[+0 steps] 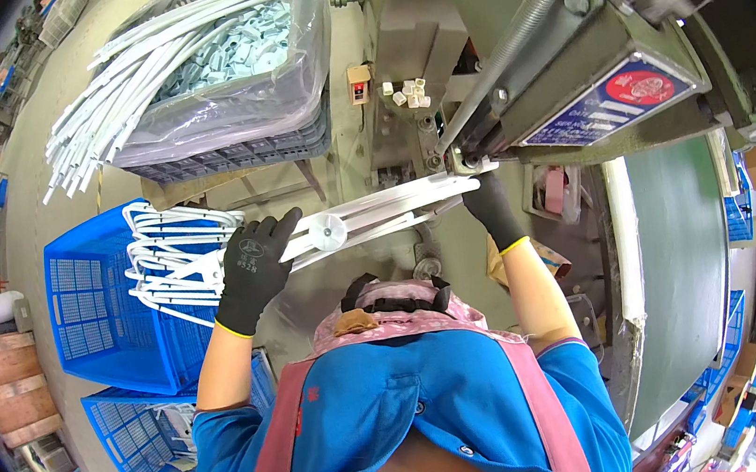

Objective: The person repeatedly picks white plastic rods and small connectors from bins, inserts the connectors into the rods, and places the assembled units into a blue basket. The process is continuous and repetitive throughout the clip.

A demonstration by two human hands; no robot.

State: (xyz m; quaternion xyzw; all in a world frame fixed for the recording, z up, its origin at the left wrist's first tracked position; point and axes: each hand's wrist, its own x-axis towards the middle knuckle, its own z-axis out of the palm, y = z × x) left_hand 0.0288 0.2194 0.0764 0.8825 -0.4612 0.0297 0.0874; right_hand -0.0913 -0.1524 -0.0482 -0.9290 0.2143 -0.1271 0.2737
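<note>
A folded frame of white tubes (384, 209) stretches across in front of me, with a round white disc (327, 232) on its left part. My left hand (255, 268), in a black glove, is closed on the frame's left part, beside the disc. The black-gloved right hand (494, 209) grips its right end, partly hidden behind the tubes. That end lies at the working head (471, 160) of a green-grey machine (586, 83) with a long coil spring (511, 54). I cannot tell whether the tube touches the head.
Bent white tubes (158, 253) stand in a blue crate (108, 307) on the left, another blue crate (145, 449) below it. A plastic-lined dark crate (223, 123) holds long tubes and small pale parts. White caps (412, 92) sit on the machine. At right is a green belt (679, 265).
</note>
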